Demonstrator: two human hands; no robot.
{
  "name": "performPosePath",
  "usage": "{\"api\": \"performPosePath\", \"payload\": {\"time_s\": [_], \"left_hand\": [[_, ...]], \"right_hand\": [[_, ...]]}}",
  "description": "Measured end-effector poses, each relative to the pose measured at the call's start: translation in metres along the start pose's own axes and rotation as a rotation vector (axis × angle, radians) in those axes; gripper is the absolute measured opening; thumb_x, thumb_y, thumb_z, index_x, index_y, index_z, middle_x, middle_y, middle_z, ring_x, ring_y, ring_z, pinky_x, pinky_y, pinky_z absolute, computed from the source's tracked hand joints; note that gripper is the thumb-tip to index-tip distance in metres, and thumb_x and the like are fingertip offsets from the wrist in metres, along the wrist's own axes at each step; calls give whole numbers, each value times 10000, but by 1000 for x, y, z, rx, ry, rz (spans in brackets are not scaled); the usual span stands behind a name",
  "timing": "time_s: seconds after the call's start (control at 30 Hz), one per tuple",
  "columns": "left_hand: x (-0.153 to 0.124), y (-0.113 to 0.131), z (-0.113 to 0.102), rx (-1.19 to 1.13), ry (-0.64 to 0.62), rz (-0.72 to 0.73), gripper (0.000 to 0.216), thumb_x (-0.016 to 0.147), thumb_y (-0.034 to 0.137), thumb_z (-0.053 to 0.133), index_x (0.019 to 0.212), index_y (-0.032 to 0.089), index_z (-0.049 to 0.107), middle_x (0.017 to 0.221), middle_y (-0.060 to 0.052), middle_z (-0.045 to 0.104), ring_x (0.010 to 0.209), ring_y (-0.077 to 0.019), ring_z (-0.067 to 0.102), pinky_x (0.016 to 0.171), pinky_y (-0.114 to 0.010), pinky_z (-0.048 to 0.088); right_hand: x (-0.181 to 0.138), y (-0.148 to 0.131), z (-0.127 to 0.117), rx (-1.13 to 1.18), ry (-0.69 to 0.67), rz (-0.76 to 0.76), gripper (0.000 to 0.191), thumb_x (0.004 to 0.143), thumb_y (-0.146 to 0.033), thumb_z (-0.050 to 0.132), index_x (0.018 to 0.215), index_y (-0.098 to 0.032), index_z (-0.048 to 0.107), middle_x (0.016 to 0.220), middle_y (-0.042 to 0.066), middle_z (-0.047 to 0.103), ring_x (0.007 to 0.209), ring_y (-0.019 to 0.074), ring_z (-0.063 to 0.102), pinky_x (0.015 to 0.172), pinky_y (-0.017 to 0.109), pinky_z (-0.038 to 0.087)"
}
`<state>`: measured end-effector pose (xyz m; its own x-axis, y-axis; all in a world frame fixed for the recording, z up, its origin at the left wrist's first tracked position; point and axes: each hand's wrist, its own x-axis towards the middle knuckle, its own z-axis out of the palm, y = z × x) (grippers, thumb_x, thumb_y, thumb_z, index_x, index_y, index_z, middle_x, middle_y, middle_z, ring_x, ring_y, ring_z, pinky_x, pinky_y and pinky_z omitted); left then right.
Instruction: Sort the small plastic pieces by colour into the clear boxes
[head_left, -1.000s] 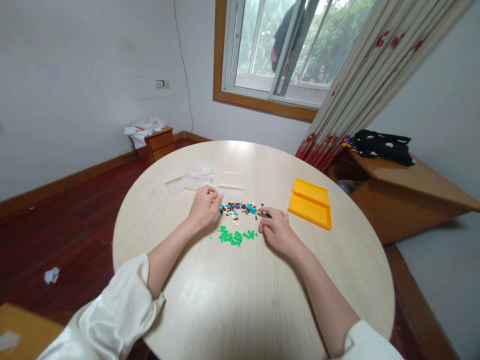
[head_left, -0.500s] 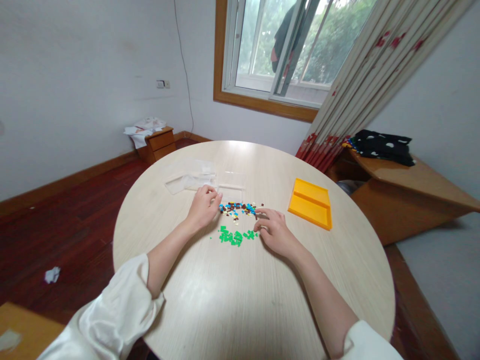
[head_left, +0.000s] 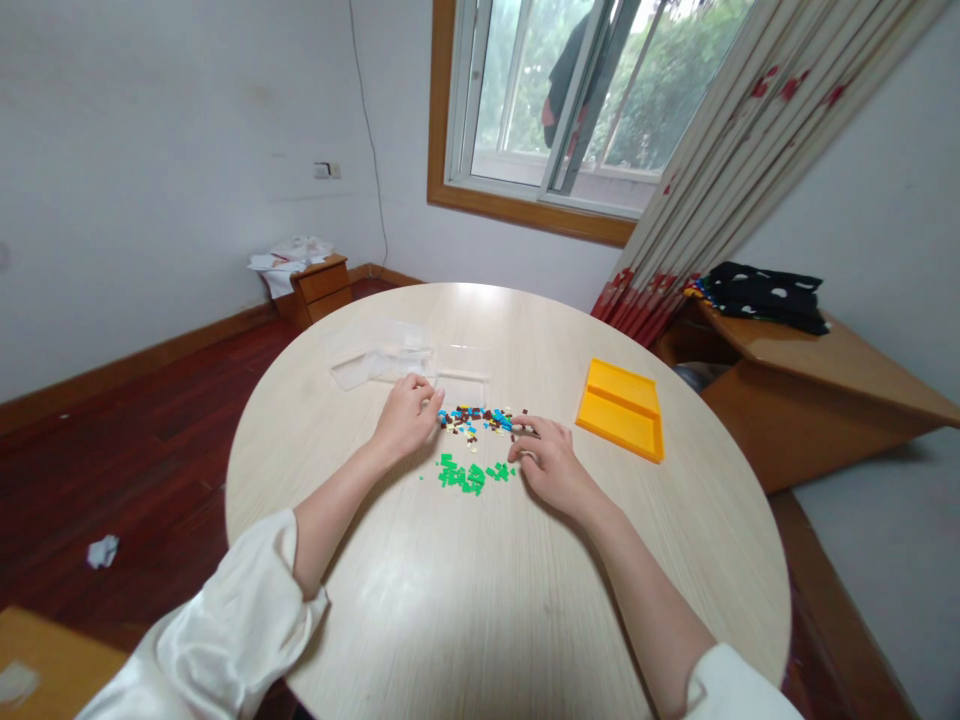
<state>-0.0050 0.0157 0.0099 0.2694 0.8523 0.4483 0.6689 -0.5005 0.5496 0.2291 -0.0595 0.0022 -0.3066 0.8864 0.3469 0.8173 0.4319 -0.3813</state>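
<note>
A mixed pile of small blue, brown and yellow plastic pieces point(head_left: 474, 417) lies on the round table point(head_left: 465, 600) between my hands. Nearer to me is a separate heap of small green pieces point(head_left: 463, 474). At the left end of the mixed pile rests my left hand point(head_left: 407, 412), fingers bent and apart, with no piece visible in it. My right hand point(head_left: 551, 458) is at the right side of both heaps. Its fingers are spread, the index fingertip at the edge of the mixed pile and the thumb close to the green pieces.
Behind the mixed pile stands a clear plastic box point(head_left: 461, 388), with more clear plastic trays point(head_left: 375, 366) to its left. A yellow two-part tray point(head_left: 621, 408) lies on the right of the table. Further right is a wooden desk point(head_left: 847, 370) with black cloth on it.
</note>
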Motion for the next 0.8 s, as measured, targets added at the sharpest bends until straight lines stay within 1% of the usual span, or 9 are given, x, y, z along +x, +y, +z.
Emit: {"api": "performPosePath", "payload": {"time_s": [0.13,0.27,0.47,0.63,0.8], "left_hand": [[0,0,1,-9,-19,-11,357,897,308,380,629,177,576,828,-66,530,848,-202,521,816,-354,435],[-1,1,1,-8,-45,-16,351,896,304,386,628,181,575,828,-63,527,847,-197,526,817,-344,442],[-1,2,0,-6,-49,-19,347,895,300,388,629,178,575,834,-65,529,839,-195,529,819,-343,442],[-2,3,1,1,-46,-17,335,890,300,390,638,178,574,831,-65,534,849,-202,527,836,-354,433],[-2,3,1,-2,-50,-13,349,893,311,384,630,178,570,833,-67,531,857,-206,527,839,-360,429]], "right_hand": [[2,-1,4,-36,72,55,272,759,-60,411,754,-201,643,1189,100,560,1172,239,456,974,470,293],[4,-2,11,-91,116,65,314,778,-71,403,929,-210,641,1224,117,532,1187,246,439,979,474,297],[6,1,15,-186,133,129,353,813,-98,383,1053,-195,623,1257,138,498,1210,253,415,985,464,294],[8,1,17,-226,137,189,387,850,-136,365,1165,-181,585,1293,156,477,1204,274,405,978,486,297],[9,3,21,-234,137,163,382,867,-164,366,1173,-213,590,1273,147,496,1179,275,423,963,494,307]]}}
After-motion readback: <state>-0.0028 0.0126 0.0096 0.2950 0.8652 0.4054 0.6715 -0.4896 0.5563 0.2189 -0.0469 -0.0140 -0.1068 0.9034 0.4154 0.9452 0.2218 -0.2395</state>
